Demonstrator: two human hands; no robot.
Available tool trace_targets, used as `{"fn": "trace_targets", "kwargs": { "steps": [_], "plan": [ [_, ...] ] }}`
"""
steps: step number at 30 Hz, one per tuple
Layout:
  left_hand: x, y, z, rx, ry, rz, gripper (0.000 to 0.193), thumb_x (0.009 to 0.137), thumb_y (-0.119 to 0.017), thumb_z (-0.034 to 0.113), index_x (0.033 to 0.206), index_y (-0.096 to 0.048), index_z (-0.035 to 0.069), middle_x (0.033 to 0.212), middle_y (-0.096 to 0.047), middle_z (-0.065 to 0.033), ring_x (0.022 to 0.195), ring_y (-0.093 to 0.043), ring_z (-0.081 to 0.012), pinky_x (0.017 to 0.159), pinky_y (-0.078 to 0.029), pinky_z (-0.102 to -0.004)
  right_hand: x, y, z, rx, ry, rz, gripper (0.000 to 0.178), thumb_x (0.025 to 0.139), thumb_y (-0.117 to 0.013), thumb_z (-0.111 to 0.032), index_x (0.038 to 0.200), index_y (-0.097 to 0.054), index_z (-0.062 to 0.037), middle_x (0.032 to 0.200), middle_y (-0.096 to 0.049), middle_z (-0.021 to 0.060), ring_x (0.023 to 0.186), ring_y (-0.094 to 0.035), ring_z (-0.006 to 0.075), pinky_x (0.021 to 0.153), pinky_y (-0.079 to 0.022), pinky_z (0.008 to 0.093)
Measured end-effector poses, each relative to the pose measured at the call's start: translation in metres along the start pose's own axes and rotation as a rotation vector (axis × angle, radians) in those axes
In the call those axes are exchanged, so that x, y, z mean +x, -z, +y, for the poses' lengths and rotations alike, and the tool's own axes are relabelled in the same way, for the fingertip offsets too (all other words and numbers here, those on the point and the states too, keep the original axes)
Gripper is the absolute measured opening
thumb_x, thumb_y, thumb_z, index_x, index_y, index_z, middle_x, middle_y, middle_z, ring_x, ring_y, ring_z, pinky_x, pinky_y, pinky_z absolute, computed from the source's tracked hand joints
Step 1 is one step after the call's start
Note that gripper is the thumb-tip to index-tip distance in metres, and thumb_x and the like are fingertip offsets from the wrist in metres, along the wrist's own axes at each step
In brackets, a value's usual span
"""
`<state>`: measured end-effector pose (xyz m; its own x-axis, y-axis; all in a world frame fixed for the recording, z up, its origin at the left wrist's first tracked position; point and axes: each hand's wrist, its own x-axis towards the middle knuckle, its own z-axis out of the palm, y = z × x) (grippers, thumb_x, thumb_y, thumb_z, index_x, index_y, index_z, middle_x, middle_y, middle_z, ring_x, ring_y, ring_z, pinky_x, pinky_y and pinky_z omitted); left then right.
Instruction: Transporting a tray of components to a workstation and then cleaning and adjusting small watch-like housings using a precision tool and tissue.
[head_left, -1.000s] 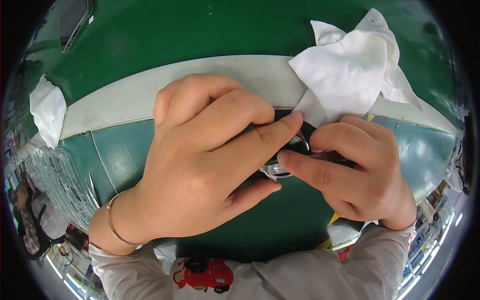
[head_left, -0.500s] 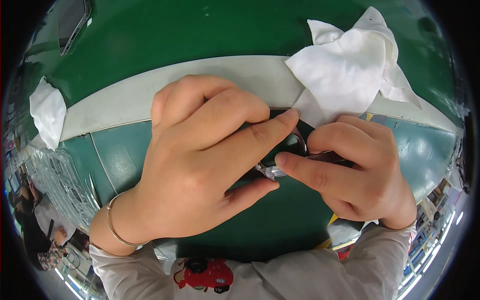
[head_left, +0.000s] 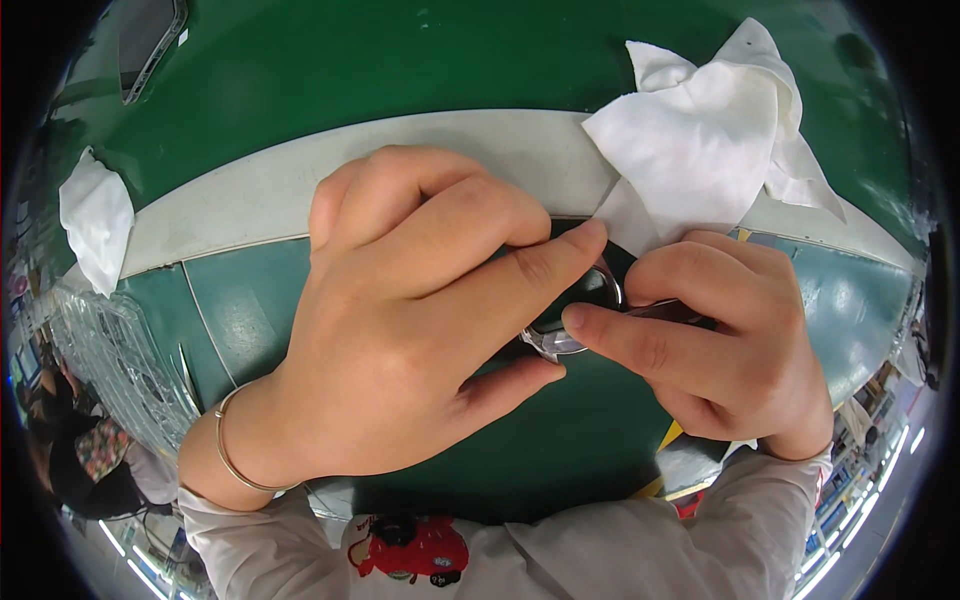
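A pair of glasses [head_left: 597,290] with a dark-looking lens and a shiny, partly clear rim is held between my two hands. My left hand [head_left: 400,310] covers much of it from above, its forefinger along the upper rim and its thumb near the lower rim. My right hand [head_left: 715,335] pinches the other side, thumb tip at the lens edge and bent forefinger above it. A dark, thin temple [head_left: 670,311] runs between the right fingers. The part under my left palm is hidden. Just beyond the right hand lies a crumpled white cloth [head_left: 700,130].
A pale strip [head_left: 440,135] crosses the green table [head_left: 380,60]. At the far left lies a phone [head_left: 150,45]; nearer, another white cloth [head_left: 97,220] and a clear plastic tray [head_left: 125,345] with tweezers [head_left: 187,375] beside it. Another person [head_left: 90,465] is at the lower left.
Both hands and the glasses have shifted slightly right, with a little more of the lens and rim showing. The grip looks the same. The person at the lower left has moved.
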<state>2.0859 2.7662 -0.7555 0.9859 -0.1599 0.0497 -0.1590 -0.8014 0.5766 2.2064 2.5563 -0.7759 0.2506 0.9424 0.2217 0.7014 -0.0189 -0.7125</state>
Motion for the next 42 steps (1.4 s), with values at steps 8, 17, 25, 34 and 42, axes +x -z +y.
{"fn": "trace_targets", "kwargs": {
  "steps": [8,17,25,34,42],
  "plan": [
    [0.0,0.001,0.0,-0.007,-0.005,0.01,0.066,0.056,-0.085,0.037,0.112,-0.077,0.004,0.092,-0.059,-0.0024,0.091,-0.052,-0.0255,0.086,-0.04,-0.0385,-0.002,-0.006,-0.006,-0.042,-0.013,0.055,0.039,0.06,-0.072,-0.003,0.098,-0.08,-0.0092,0.082,-0.054,0.0038,0.057,-0.05,0.0167,0.047,-0.038,0.029],
    [-0.003,0.002,0.001,-0.005,0.008,0.004,0.065,0.057,-0.086,0.037,0.113,-0.076,0.004,0.092,-0.059,-0.0025,0.091,-0.053,-0.0251,0.087,-0.04,-0.0382,-0.002,0.001,-0.005,0.013,-0.043,-0.033,0.039,0.061,-0.071,-0.002,0.098,-0.08,-0.0099,0.081,-0.054,0.0037,0.056,-0.05,0.0164,0.047,-0.038,0.0285],
    [-0.004,0.001,0.0,-0.007,0.001,0.014,0.066,0.056,-0.086,0.036,0.113,-0.076,0.004,0.092,-0.059,-0.0026,0.091,-0.052,-0.0252,0.086,-0.04,-0.038,-0.003,-0.005,-0.006,-0.016,-0.023,0.018,0.039,0.06,-0.071,-0.002,0.098,-0.08,-0.0087,0.081,-0.054,0.004,0.056,-0.05,0.0163,0.047,-0.037,0.0287],
    [-0.006,0.001,-0.001,-0.031,0.013,0.018,0.067,0.054,-0.087,0.032,0.114,-0.076,0.004,0.091,-0.059,-0.0029,0.089,-0.053,-0.0248,0.085,-0.04,-0.0377,-0.003,-0.01,-0.006,-0.045,-0.003,0.049,0.039,0.06,-0.07,-0.003,0.098,-0.08,-0.0074,0.081,-0.053,0.0044,0.056,-0.049,0.0161,0.046,-0.036,0.0286],
    [-0.005,0.002,0.002,-0.03,-0.008,0.027,0.066,0.056,-0.086,0.034,0.113,-0.076,0.003,0.091,-0.059,-0.0027,0.087,-0.054,-0.0237,0.084,-0.039,-0.0376,-0.004,-0.007,-0.009,-0.034,0.029,0.045,0.038,0.06,-0.072,-0.004,0.097,-0.08,-0.0067,0.082,-0.053,0.0042,0.055,-0.048,0.0157,0.046,-0.036,0.0281]
  ]
}}
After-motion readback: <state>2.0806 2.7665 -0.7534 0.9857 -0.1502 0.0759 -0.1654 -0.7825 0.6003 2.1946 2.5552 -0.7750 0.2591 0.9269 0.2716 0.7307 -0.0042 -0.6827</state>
